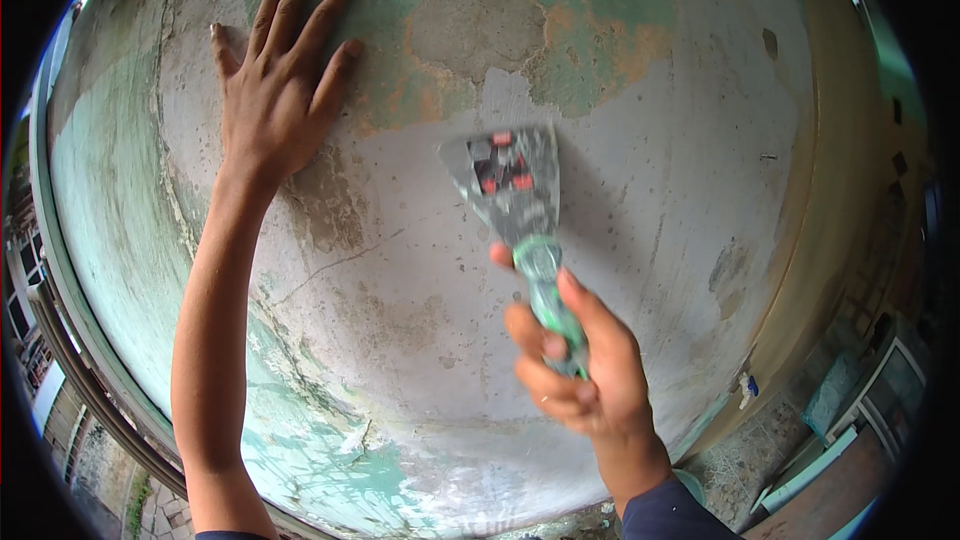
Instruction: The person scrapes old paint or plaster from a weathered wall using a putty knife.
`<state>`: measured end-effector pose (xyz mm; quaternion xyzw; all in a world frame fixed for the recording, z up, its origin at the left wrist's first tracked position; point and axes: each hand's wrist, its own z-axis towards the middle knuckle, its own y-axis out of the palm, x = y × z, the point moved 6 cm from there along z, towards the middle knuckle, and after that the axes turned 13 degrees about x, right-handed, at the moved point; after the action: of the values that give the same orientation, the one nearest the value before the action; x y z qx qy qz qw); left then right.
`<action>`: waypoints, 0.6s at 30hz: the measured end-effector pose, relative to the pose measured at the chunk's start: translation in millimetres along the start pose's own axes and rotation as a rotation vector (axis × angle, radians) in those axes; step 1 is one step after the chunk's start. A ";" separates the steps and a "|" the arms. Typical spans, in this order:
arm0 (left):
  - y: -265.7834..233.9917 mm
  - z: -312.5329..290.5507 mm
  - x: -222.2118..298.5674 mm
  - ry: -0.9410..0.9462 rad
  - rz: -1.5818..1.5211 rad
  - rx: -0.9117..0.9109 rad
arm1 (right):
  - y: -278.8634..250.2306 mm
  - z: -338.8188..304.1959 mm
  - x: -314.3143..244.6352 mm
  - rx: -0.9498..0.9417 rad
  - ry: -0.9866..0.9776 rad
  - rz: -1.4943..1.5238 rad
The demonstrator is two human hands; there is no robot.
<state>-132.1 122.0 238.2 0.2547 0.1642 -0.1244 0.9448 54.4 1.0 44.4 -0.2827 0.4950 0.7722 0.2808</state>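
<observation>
Right hand [580, 365] is closed firmly around the green handle of the scraper [515, 200], judged light with a stiff, thin blade; left hand [280, 80] lies flat, fingers spread, holding nothing, on the wall [650, 140].

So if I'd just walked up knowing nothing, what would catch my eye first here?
Probably the scraper at the centre: a wide metal blade with a green handle, gripped in the right hand and laid against the wall. Next, the left hand spread flat on the wall, upper left. Then the wall itself, grey and bare, with peeling green paint along the top and bottom.
</observation>
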 end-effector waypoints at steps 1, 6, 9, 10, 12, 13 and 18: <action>0.5 -0.1 2.8 0.001 -0.009 0.007 | -0.5 15.2 -8.7 0.033 -0.050 -0.110; -3.1 0.3 -2.7 0.007 -0.012 -0.017 | 16.3 -5.0 -3.7 -0.033 0.025 0.107; -9.7 4.7 5.9 0.022 0.019 -0.012 | 5.2 -6.9 5.4 -0.016 0.044 0.145; -18.7 14.6 16.5 -0.084 -0.089 -0.130 | 2.8 6.1 -1.3 0.014 -0.022 0.078; -23.7 17.9 15.1 -0.078 -0.138 -0.074 | 11.7 17.9 -13.3 0.038 -0.057 -0.065; -10.6 11.7 11.1 -0.060 -0.130 -0.081 | 10.5 12.6 -16.3 0.027 -0.053 -0.047; -1.7 -1.0 1.6 0.042 -0.021 0.003 | 14.7 8.7 -4.3 -0.067 0.023 0.030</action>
<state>-131.5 120.9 236.0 0.2567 0.1865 -0.1290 0.9395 45.5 3.2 59.4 -0.2933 0.4762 0.7893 0.2536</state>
